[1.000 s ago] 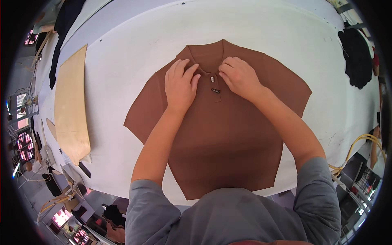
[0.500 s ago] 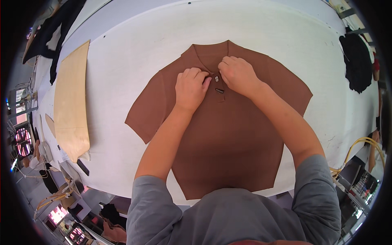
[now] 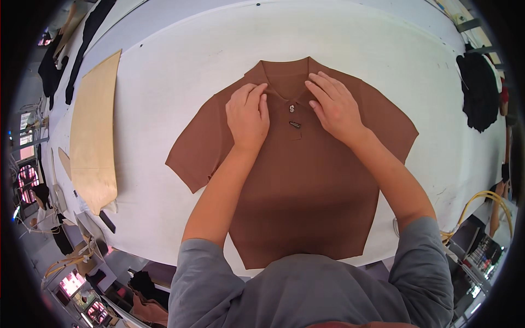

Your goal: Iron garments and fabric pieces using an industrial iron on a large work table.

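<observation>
A brown short-sleeved polo shirt [image 3: 306,180] lies flat, front up, its collar [image 3: 284,68] at the far end. On its placket sit a shiny button [image 3: 292,109] and, just below, a small dark metallic piece [image 3: 295,124] whose kind I cannot make out. My left hand [image 3: 247,116] rests by the left collar leaf, fingertips touching the fabric and thumb apart, gripping nothing. Over the right collar leaf, my right hand [image 3: 338,108] has its fingers stretched out and spread, also with nothing in it.
The shirt lies on a wide white table [image 3: 164,109]. A long pale wooden board [image 3: 94,134] is at the left, with a small black object [image 3: 108,222] near its lower end. Dark folded fabric [image 3: 478,90] lies at the far right edge, above a yellow cable [image 3: 481,198].
Both hands have let go of the collar tips beside the button and moved apart, left hand leftward, right hand rightward. Their fingers have straightened. The collar now lies spread.
</observation>
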### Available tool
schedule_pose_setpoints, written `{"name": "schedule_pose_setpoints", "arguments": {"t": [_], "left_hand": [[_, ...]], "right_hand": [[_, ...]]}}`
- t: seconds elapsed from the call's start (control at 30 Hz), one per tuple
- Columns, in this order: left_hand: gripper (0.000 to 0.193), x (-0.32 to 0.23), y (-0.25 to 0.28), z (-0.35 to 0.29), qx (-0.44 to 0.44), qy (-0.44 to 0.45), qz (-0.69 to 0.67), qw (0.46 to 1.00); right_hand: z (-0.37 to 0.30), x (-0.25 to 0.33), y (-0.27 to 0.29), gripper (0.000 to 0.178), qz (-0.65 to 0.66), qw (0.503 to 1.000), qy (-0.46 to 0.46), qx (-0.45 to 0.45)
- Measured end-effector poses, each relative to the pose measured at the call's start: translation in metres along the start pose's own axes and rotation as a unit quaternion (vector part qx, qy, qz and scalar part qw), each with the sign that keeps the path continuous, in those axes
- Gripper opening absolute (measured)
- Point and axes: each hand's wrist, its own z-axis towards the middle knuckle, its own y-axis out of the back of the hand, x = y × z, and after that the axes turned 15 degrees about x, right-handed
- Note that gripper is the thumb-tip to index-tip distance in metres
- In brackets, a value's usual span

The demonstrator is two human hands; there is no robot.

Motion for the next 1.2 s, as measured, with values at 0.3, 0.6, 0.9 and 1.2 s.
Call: {"name": "schedule_pose_setpoints", "arguments": {"t": [0.3,0.6,0.9,1.2], "left_hand": [[0.066,0.012,-0.006,0.005,-0.044,0.032,0.233,0.971],[0.073,0.069,0.035,-0.048,0.036,0.15,0.197,0.968],[0.069,0.067,0.048,-0.068,0.043,0.142,0.194,0.97],[0.058,-0.009,-0.018,-0.045,0.065,-0.063,0.207,0.974]], "right_hand": [[-0.009,0.017,-0.008,0.055,-0.021,0.997,-0.059,0.053],[-0.035,0.038,0.003,0.055,0.034,0.996,-0.031,0.076],[-0.062,0.046,0.014,0.051,0.029,0.992,-0.089,0.083],[-0.045,0.043,-0.014,0.054,-0.057,0.989,-0.118,0.064]]}}
